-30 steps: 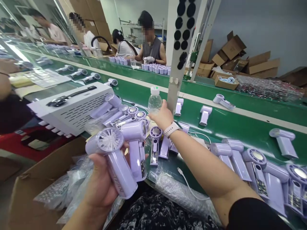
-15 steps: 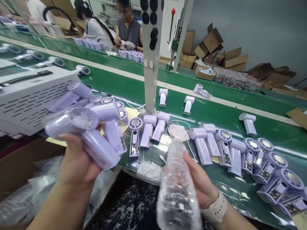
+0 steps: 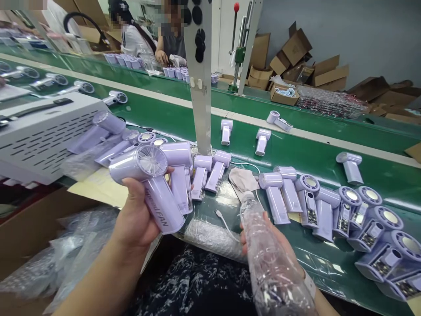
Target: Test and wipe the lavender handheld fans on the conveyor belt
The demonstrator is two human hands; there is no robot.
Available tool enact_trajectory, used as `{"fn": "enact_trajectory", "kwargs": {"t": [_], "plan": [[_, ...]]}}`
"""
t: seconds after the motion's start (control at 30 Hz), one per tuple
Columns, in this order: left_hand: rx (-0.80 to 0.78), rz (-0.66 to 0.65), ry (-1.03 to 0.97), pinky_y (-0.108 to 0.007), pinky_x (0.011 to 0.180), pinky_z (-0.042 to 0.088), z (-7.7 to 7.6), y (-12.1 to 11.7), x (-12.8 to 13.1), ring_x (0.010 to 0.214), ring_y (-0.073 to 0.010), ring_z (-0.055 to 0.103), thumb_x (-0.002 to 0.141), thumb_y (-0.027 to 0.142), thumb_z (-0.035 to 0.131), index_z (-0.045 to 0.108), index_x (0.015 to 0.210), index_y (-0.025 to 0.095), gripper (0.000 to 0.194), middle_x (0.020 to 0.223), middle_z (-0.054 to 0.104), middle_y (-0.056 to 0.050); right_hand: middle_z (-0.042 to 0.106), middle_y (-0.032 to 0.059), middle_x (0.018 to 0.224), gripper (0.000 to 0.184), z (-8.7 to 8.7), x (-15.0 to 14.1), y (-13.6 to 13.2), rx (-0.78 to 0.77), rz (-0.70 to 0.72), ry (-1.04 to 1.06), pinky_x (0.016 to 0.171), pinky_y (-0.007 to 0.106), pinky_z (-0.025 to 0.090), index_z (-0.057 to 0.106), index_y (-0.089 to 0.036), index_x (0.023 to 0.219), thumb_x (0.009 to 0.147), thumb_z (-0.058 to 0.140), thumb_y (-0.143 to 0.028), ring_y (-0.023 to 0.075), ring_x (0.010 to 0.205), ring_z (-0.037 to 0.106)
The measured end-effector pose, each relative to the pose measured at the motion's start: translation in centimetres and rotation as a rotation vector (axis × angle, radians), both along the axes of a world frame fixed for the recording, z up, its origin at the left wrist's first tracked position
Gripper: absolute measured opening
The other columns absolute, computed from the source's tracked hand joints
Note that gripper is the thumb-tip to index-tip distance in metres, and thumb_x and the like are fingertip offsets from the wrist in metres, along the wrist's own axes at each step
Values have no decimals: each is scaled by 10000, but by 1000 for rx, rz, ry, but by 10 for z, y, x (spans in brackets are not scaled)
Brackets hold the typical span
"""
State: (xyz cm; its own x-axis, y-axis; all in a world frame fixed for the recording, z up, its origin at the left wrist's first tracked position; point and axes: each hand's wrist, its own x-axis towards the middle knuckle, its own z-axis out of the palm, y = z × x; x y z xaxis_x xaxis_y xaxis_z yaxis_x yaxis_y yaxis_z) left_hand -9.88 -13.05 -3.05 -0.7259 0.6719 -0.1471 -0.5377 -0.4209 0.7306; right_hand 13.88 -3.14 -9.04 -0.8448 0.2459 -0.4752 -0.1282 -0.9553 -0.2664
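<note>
My left hand (image 3: 136,210) is closed around a light-purple handheld fan (image 3: 164,204) with "Speed FAN" lettering on its handle. A second purple fan (image 3: 180,186) is gripped behind it by the same hand, its casing partly open at the side. My right hand (image 3: 279,239) wraps round a clear, ribbed plastic bottle (image 3: 263,245), tilted with its narrow neck pointing away from me. Beyond the bottle's neck lies a crumpled whitish cloth (image 3: 243,179). A white cable (image 3: 223,221) rests on the bench between my hands.
Several purple fans (image 3: 324,215), some with open handles, crowd the right bench. More lie by a white vented box (image 3: 42,136). A metal post (image 3: 201,101) rises ahead from the green bench. Plastic bags (image 3: 79,254) fill a carton at lower left. Co-workers sit across.
My left hand has moved right with both fans, and the front fan's round face now shows more clearly. The bottle has shifted right and tilted further in my right hand.
</note>
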Motion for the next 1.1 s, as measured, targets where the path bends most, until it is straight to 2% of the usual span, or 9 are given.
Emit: {"fn": "enact_trajectory", "kwargs": {"t": [0.13,0.27,0.4,0.53,0.63,0.73,0.9,1.0,1.1], "plan": [[-5,23,-10,-300,745,651,-6,-3,-14,745,-193,759,821,681,639,752,930,157,547,835,798,-41,723,31,682,546,6,1,9,93,33,-44,520,214,529,744,-139,821,648,893,-634,126,562,659],[-22,75,27,-271,663,647,-11,-18,-30,743,-213,765,687,715,748,763,916,166,595,848,807,-50,738,55,742,589,27,-36,31,299,103,-141,554,268,539,748,-147,911,699,818,-692,160,606,667],[-54,44,15,-337,688,668,-23,-48,-47,776,-277,779,488,683,881,776,938,179,684,926,818,-72,711,38,834,490,71,-119,68,973,33,-147,688,335,545,696,-189,929,718,838,-608,193,730,659],[-96,4,-106,-409,731,674,-28,-73,-49,868,-333,785,545,645,884,783,1018,216,646,1032,816,-88,694,86,948,552,114,-214,91,1741,-195,-237,853,440,526,607,-167,1099,767,814,-556,275,902,669],[-131,-21,-201,-455,786,666,-19,-73,-37,897,-343,782,585,624,883,783,1032,204,621,1034,814,-106,687,180,1051,753,114,-268,86,1977,-249,-548,909,523,509,450,-91,1315,801,799,-516,363,1003,674],[-217,5,-275,-461,735,664,-4,-60,-25,801,-331,779,696,645,807,784,926,174,524,935,812,-117,685,260,1115,732,92,-291,74,2071,-59,-637,881,562,522,410,-61,1366,859,752,-464,408,1014,684],[-275,-81,-291,-452,647,658,4,-42,-16,702,-320,764,713,692,763,770,904,183,543,892,800,-120,742,175,1010,471,74,-227,90,2067,104,-625,832,481,561,628,-143,1181,843,754,-446,339,912,717],[-184,-188,-221,-427,687,668,-3,-34,-12,795,-336,777,533,643,901,771,932,200,610,906,794,-93,737,143,1022,219,69,-142,110,2140,-31,-764,935,521,509,711,-183,1006,948,582,-350,310,967,685],[-118,-264,-203,-398,637,661,-4,-16,0,787,-320,769,565,651,878,760,932,203,591,870,774,-69,726,160,904,220,44,-76,113,2260,-161,-982,969,609,469,705,-194,720,885,560,-197,352,997,657]]}}
